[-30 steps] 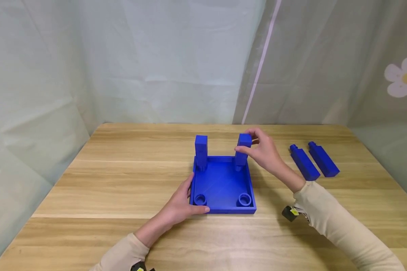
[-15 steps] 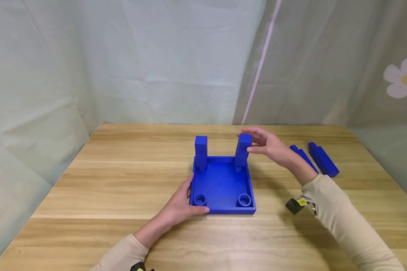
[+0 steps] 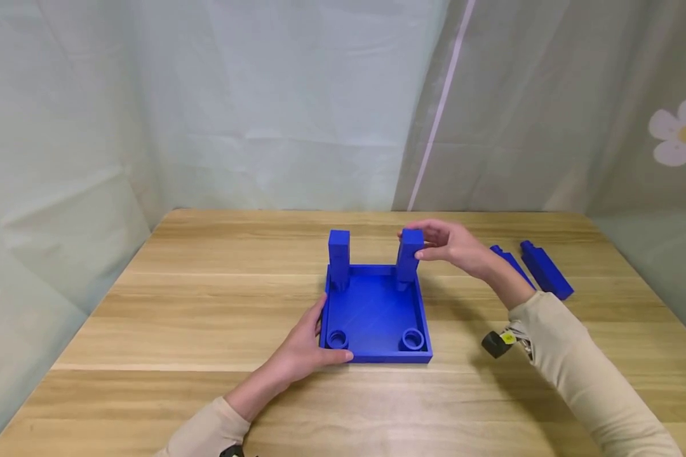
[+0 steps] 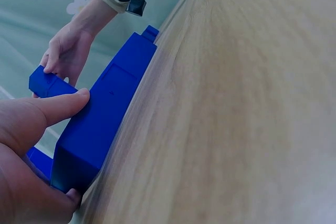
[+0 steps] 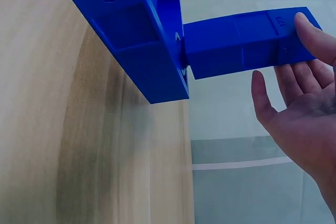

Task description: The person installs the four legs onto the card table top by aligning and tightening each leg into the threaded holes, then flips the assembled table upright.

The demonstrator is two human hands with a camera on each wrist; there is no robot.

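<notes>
at the middle of the wooden table (image 3: 206, 304) sits the blue square base (image 3: 374, 314), two upright posts in its far sockets. the left hand (image 3: 300, 349) braces the base's near left corner, thumb along the front wall, fingers on the side. the right hand (image 3: 448, 244) touches the top of the far right post (image 3: 410, 255) with loosely spread fingers, not gripping it. the seating of this post looks about finished; the next move likely calls for fetching one of the two loose posts (image 3: 543, 268) lying to the right and lining its peg with an empty near socket (image 3: 412, 337).
</notes>
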